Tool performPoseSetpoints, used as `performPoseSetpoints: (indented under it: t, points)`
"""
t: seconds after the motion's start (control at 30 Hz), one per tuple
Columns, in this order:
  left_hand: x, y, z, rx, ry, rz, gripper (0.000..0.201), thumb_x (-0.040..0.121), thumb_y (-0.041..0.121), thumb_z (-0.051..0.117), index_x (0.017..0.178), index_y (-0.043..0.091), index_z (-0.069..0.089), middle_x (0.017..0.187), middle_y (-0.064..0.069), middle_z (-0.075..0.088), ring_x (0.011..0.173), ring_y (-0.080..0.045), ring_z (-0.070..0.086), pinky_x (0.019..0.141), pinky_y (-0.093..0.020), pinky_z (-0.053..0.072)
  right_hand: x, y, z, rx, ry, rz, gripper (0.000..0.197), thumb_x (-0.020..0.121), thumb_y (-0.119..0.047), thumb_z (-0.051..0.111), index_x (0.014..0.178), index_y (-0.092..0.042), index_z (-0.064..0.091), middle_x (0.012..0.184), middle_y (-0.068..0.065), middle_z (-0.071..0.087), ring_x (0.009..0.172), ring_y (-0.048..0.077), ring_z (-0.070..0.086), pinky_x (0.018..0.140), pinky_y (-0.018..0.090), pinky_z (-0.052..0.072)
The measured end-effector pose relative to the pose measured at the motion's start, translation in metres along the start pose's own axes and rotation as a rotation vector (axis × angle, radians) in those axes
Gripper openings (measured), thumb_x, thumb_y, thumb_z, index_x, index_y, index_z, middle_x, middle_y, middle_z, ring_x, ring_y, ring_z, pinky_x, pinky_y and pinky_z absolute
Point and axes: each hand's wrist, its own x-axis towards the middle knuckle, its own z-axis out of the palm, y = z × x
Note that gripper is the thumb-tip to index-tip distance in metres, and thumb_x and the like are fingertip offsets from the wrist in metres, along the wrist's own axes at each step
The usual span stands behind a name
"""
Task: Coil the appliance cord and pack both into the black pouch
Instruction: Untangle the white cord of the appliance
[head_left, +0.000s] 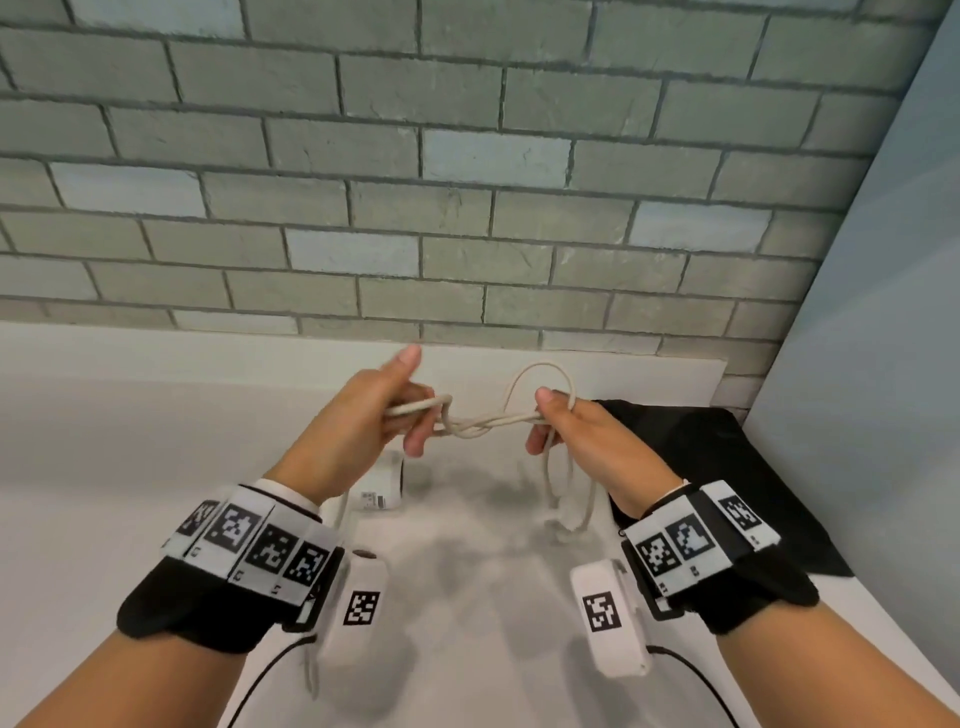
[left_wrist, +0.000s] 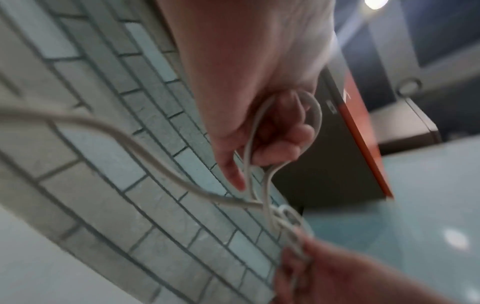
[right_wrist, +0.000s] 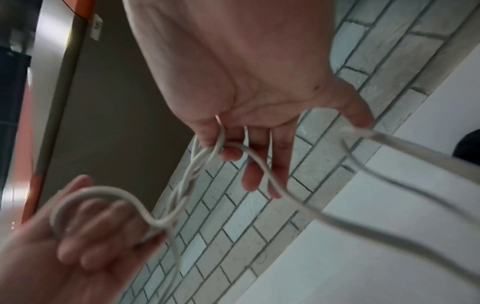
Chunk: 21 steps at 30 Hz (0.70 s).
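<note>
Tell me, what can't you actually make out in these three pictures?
- White appliance, head view: mostly hidden behind the left hand; label too small to read.
- Black pouch, head view: its opening is hidden behind the right hand.
- Cord ends: no plug shows anywhere.
- Twisted middle, left wrist view: blurred.

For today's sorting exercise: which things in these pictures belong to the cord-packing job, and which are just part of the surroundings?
Belongs to the job:
white cord, twisted between both hands
left hand, gripping a cord loop
right hand, gripping the other end
white appliance on the counter
black pouch, lying flat at right

Just there:
brick wall
white counter
</note>
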Motion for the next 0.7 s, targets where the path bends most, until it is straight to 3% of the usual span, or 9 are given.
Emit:
performPoseSetpoints:
  t: [0.07, 0.13, 0.2, 0.27, 0.33, 0.47, 0.57, 0.63, 0.7]
  points:
    - [-0.001, -0.006, 0.006, 0.31, -0.059, -0.005, 0.041, 0.074, 0.054, 0.057, 0.051, 0.02, 0.05, 0.05, 0.007, 0.048, 0.061, -0.015, 0.05, 0.074, -0.026, 0.044, 0.002, 0.0, 0.0, -0.066, 0.043, -0.053, 0.052, 0.096, -0.041, 0.031, 0.065, -0.011, 0.059, 0.076, 0.003, 0.065, 0.079, 0.015, 0.055, 0.08, 0.023, 0.039]
    - [-0.003, -0.01, 0.015, 0.512, -0.135, 0.049, 0.028, 0.07, 0.034, 0.074, 0.073, 0.021, 0.049, 0.066, 0.01, 0.051, 0.064, -0.005, 0.048, 0.066, -0.016, 0.041, 0.003, 0.0, 0.002, -0.165, 0.054, -0.083, 0.052, 0.096, -0.042, 0.031, 0.061, -0.014, 0.057, 0.071, 0.001, 0.065, 0.075, 0.015, 0.055, 0.082, 0.031, 0.04]
    - [-0.002, -0.012, 0.023, 0.702, -0.13, 0.103, 0.038, 0.069, 0.026, 0.077, 0.092, 0.025, 0.046, 0.085, 0.012, 0.048, 0.076, -0.003, 0.047, 0.073, -0.013, 0.037, 0.002, 0.001, 0.005, -0.208, 0.05, -0.118, 0.049, 0.096, -0.041, 0.032, 0.063, -0.014, 0.056, 0.067, 0.001, 0.065, 0.072, 0.016, 0.056, 0.081, 0.034, 0.041]
    - [0.0, -0.014, 0.033, 0.979, -0.106, 0.184, 0.051, 0.071, 0.033, 0.073, 0.112, 0.032, 0.043, 0.1, 0.013, 0.042, 0.093, -0.004, 0.043, 0.089, -0.023, 0.031, 0.0, 0.0, 0.007, -0.184, 0.021, -0.151, 0.045, 0.096, -0.038, 0.033, 0.071, -0.012, 0.058, 0.065, 0.002, 0.065, 0.069, 0.015, 0.058, 0.078, 0.032, 0.043]
    - [0.003, -0.015, 0.043, 1.119, -0.023, 0.227, 0.051, 0.075, 0.041, 0.068, 0.119, 0.032, 0.044, 0.102, 0.011, 0.041, 0.097, -0.009, 0.043, 0.092, -0.03, 0.024, -0.001, -0.003, 0.009, -0.13, -0.025, -0.175, 0.04, 0.096, -0.035, 0.035, 0.083, -0.01, 0.062, 0.063, 0.003, 0.064, 0.068, 0.016, 0.061, 0.078, 0.033, 0.047]
    - [0.01, -0.017, 0.049, 0.856, -0.009, 0.334, 0.014, 0.081, 0.031, 0.063, 0.092, 0.021, 0.065, 0.073, 0.013, 0.046, 0.075, -0.013, 0.049, 0.071, -0.023, 0.034, -0.005, -0.01, 0.009, 0.036, -0.044, -0.152, 0.038, 0.097, -0.03, 0.036, 0.09, -0.003, 0.061, 0.073, 0.019, 0.065, 0.065, 0.022, 0.063, 0.069, 0.029, 0.053]
    - [0.015, -0.022, 0.044, 0.596, 0.087, 0.323, 0.016, 0.081, 0.03, 0.063, 0.091, 0.022, 0.072, 0.074, 0.006, 0.058, 0.072, -0.006, 0.052, 0.069, -0.014, 0.038, -0.011, -0.01, 0.005, 0.203, -0.088, -0.006, 0.037, 0.097, -0.032, 0.034, 0.089, -0.003, 0.056, 0.072, 0.018, 0.063, 0.063, 0.026, 0.062, 0.065, 0.027, 0.051]
    - [0.016, -0.021, 0.041, 0.362, 0.234, 0.226, 0.012, 0.083, 0.023, 0.063, 0.09, 0.02, 0.072, 0.083, 0.001, 0.062, 0.077, -0.012, 0.056, 0.073, -0.023, 0.046, -0.013, -0.004, 0.005, 0.226, -0.101, 0.069, 0.036, 0.096, -0.035, 0.033, 0.087, -0.006, 0.053, 0.068, 0.016, 0.065, 0.066, 0.029, 0.064, 0.078, 0.038, 0.049]
    - [0.018, -0.019, 0.037, 0.114, 0.381, 0.088, 0.015, 0.089, 0.02, 0.054, 0.08, 0.019, 0.066, 0.082, 0.001, 0.061, 0.077, -0.016, 0.056, 0.077, -0.031, 0.05, -0.014, 0.004, 0.007, 0.223, -0.112, 0.113, 0.034, 0.096, -0.033, 0.033, 0.086, -0.006, 0.052, 0.063, 0.015, 0.065, 0.069, 0.029, 0.062, 0.08, 0.038, 0.047]
